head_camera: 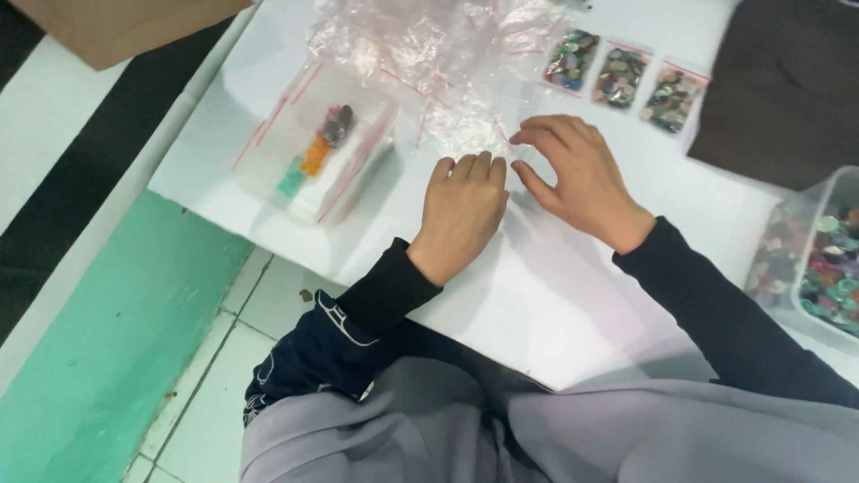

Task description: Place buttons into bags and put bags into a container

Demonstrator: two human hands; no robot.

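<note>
My left hand rests knuckles-up on the white table, fingers curled together at the edge of a pile of clear zip bags. My right hand lies just to its right, thumb and forefinger pinching at a clear plastic bag by the pile; whether it has a firm hold on it is hard to see. Both arms wear black sleeves.
A clear tub covered with zip bags, with green, orange and dark pieces on top, stands left. Three small filled bags of coloured beads lie at the back. A clear bin of coloured beads sits far right. A dark cloth lies back right.
</note>
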